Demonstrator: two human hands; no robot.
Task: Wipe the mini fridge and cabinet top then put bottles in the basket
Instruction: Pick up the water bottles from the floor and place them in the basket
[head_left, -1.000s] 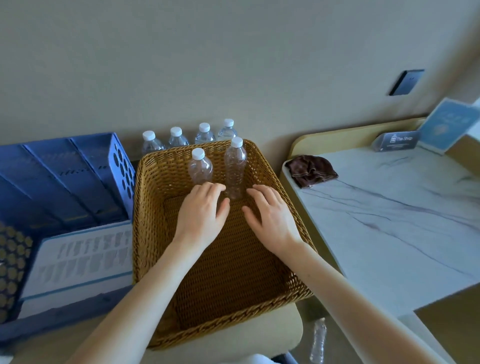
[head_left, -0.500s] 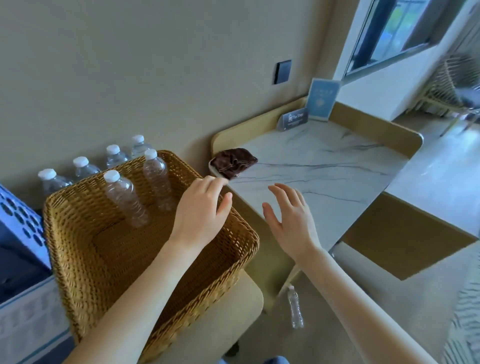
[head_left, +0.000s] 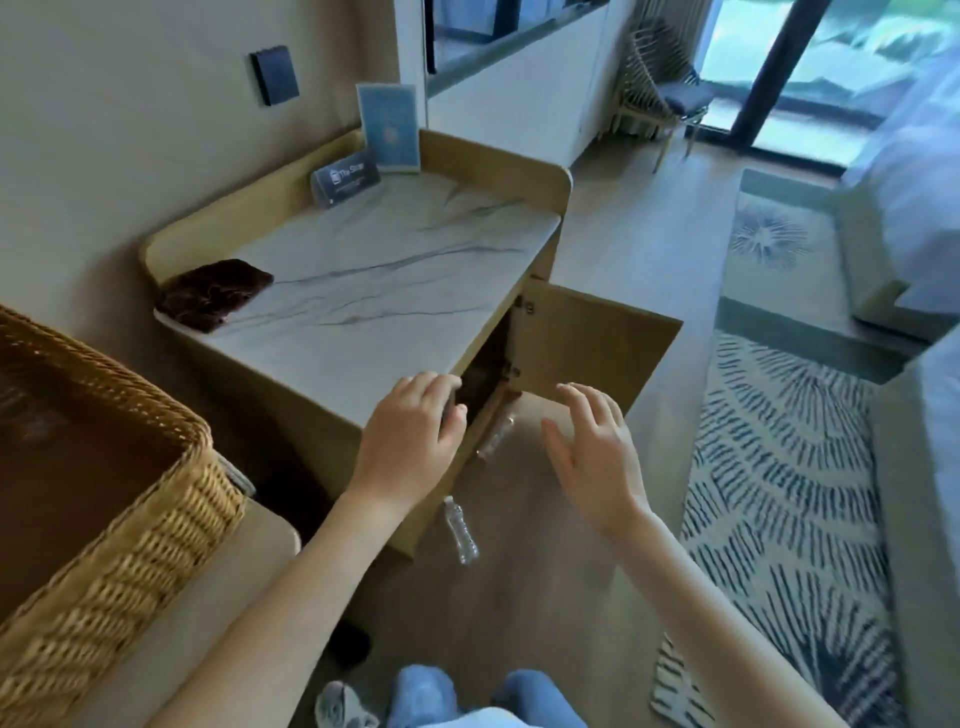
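Two clear plastic bottles lie on the wooden floor by the cabinet: one (head_left: 460, 530) near its front corner, another (head_left: 495, 436) by the open door. My left hand (head_left: 410, 436) and my right hand (head_left: 592, 452) hover above them, both empty with fingers spread. The wicker basket (head_left: 171, 499) sits at the left on a beige stool; its inside is mostly out of frame. The cabinet's marble top (head_left: 374, 291) carries a dark brown cloth (head_left: 213, 293) at its left end.
The cabinet door (head_left: 592, 343) stands open toward the room. A blue card (head_left: 389, 127) and a small sign (head_left: 345, 177) stand at the back of the top. A patterned rug (head_left: 789, 467) lies right, a chair (head_left: 665, 98) beyond. My knees (head_left: 467, 696) show below.
My view has swung right from the basket to the cabinet and floor. Both hands left the basket and now hang over the floor bottles by the open door.
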